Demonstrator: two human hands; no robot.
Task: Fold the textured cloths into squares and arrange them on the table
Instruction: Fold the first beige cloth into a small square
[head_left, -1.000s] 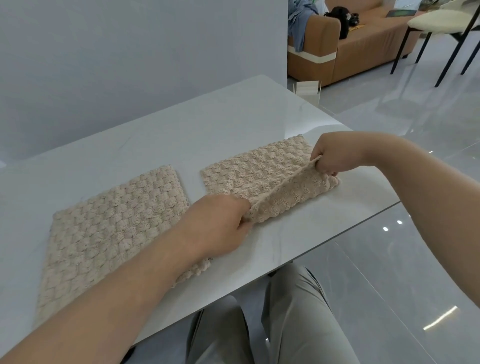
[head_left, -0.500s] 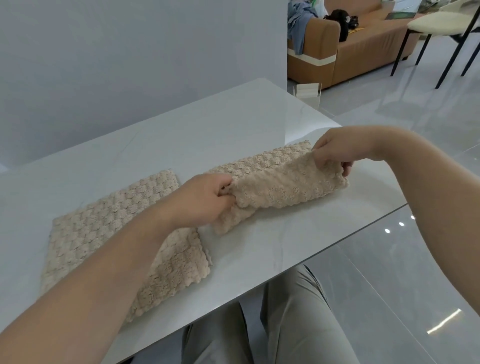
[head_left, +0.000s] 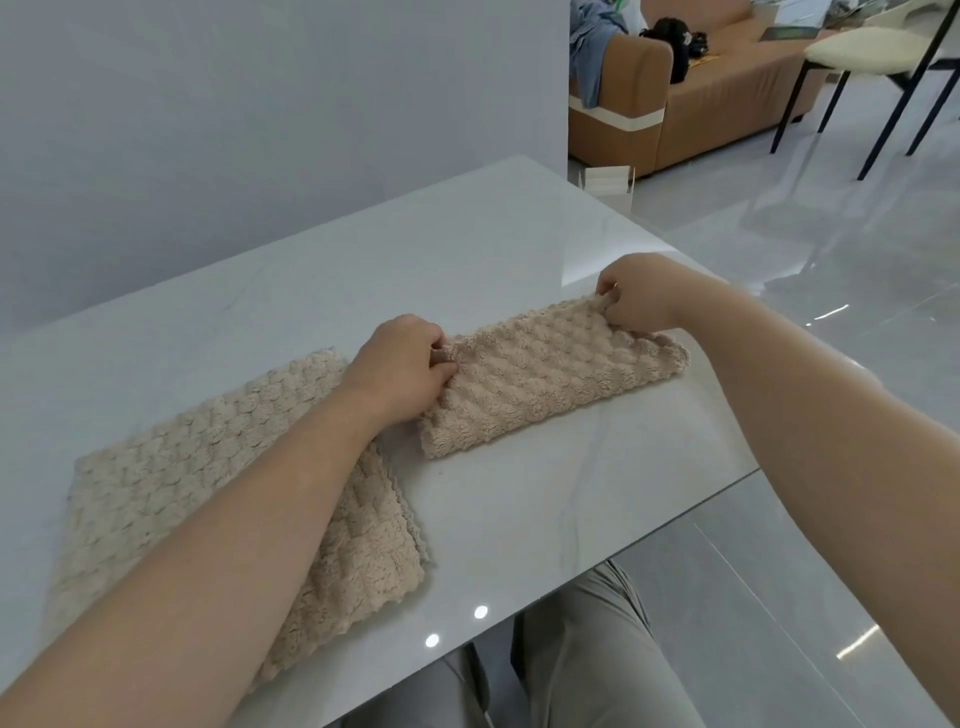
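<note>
**Two hands on the doubled cloth**

The pale, glossy desk (head_left: 519, 270) takes up most of our view, running from the near left to a far right corner. Beyond that corner stands a brown sofa (head_left: 727, 88) on the shiny floor.

On the desk's left side lies the flat cloth (head_left: 171, 483), beige and bumpy, spread open in one layer, with its near corner close to the near edge. Our left forearm crosses over it.

Just to its right, apart from it, lies the folded cloth (head_left: 545, 379), doubled over into a long band that slants from near left to far right. At its right end a strip of the lower layer shows under the upper one.

Our left hand (head_left: 400, 364) is at the band's far left corner and our right hand (head_left: 644, 296) at its far right corner. On each hand the fingers (head_left: 441, 358) are curled and pinch the cloth's edge.
</note>
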